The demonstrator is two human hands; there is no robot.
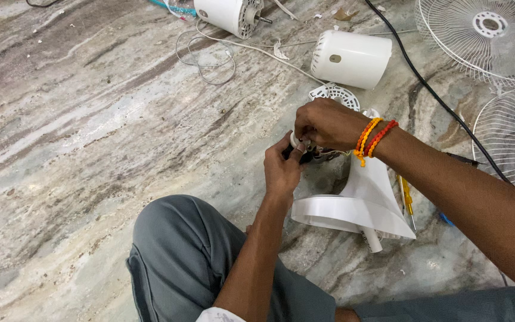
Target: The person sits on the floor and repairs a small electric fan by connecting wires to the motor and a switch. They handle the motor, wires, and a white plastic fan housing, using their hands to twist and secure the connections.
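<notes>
Hands meet over a white plastic fan base (362,206) standing on the streaked marble floor (90,137). The left hand (281,170) pinches a small white knob-like part (296,141) at the base's top, amid dark wiring; the right hand (326,122), with orange and red bead bracelets (372,137) at its wrist, closes on the same spot from above. Just behind lie a white cylindrical motor cover (353,58), a white motor (229,14), loose white cable (210,56). A black cord (442,101) runs past wire fan grilles (496,36) at the right edge. A yellow-handled screwdriver (406,200) lies beside the base.
</notes>
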